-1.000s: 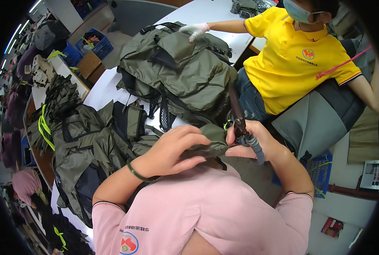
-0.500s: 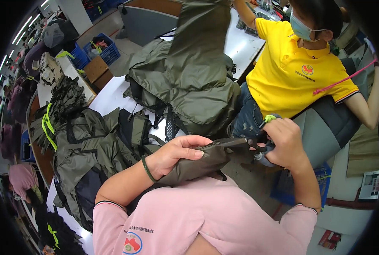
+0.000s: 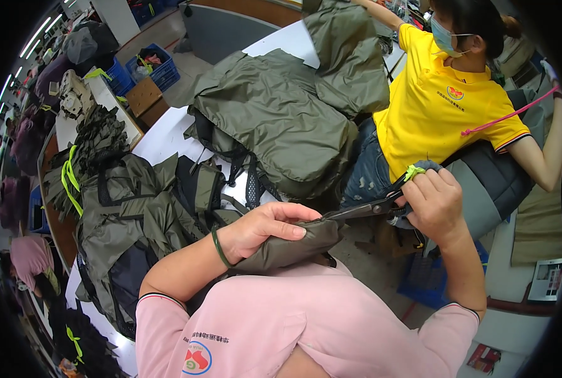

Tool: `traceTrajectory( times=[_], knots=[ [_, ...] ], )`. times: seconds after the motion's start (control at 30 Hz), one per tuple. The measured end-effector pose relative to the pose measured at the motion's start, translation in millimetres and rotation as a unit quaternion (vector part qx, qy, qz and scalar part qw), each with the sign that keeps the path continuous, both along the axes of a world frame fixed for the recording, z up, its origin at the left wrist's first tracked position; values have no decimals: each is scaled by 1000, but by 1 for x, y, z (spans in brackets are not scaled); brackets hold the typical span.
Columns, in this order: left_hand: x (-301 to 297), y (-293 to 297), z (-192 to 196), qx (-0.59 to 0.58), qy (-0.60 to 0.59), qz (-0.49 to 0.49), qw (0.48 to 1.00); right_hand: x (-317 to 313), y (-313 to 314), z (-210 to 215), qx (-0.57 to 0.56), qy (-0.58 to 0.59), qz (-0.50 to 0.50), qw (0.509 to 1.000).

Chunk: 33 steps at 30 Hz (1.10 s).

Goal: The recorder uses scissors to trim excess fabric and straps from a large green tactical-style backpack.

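- The left hand [image 3: 265, 228] is pinching down on a folded olive-green fabric piece [image 3: 287, 249], thumb on top, fingers wrapped over its upper edge.
- That piece is looking matte, smooth and slightly padded (same drab green as the jackets nearby), sitting right above the pink shirt [image 3: 293, 321] at chest level.
- Its long axis is running left to right, tilting up a little toward the right, where its end is meeting the blades.
- The right hand [image 3: 435, 201] is clenching around scissors [image 3: 369, 208], blades pointing left at the fabric's tip.
- A pile of olive jackets [image 3: 274, 120] is lying on the white table [image 3: 161, 142] behind.
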<state>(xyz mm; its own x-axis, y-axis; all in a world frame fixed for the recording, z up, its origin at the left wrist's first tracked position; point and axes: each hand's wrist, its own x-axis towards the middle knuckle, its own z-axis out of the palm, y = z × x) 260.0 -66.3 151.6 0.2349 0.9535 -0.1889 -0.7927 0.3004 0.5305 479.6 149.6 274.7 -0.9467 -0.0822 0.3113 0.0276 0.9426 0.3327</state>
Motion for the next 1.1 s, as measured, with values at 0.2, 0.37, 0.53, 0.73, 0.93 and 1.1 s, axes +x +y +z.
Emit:
traceTrajectory(
  times=[0.2,0.37,0.53,0.73,0.93,1.1],
  knots=[
    [0,-2,0,11,28,-14,999,-1,0,1,-5,-5,20,1000],
    [-1,-5,0,19,55,-15,998,-4,-2,0,-20,-2,27,999],
    [0,-6,2,14,64,-25,998,-4,-3,-2,-41,-17,25,999],
    [1,-5,1,11,77,-32,996,-5,-3,-3,-36,-8,37,999],
    [2,-3,0,15,72,-35,997,-6,-4,-3,-27,-14,39,999],
    [3,-3,0,12,65,-40,997,-5,-3,-4,-15,-22,37,999]
  ],
)
